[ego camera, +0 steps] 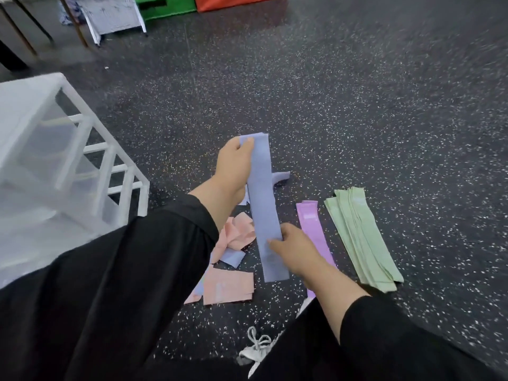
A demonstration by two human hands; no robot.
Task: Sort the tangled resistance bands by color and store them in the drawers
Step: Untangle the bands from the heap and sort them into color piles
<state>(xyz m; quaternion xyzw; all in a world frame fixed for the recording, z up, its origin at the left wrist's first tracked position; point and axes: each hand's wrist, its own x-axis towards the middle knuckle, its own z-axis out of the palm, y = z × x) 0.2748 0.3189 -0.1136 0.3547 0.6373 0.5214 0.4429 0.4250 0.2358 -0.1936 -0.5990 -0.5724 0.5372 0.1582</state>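
Pinching the blue band (265, 204) taut between left hand (233, 163) and right hand (295, 250), you're mid-sort; next, lay it at centre frame, starting a blue pile.

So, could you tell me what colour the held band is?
Periwinkle blue band, clearest in the head view.

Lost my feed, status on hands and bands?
Left hand and right hand both pinch blue band. Green stack sorted. Pink tangle remains. Nothing blocking.

Blue band (264, 204) stretched flat, centre frame, pinched at both ends. Green bands (362, 237) stacked neat, lower right. One purple band (313, 229) beside them. Pink bands (231, 270) w/ blue scraps jumbled, lower centre. White drawers (55, 166) left.
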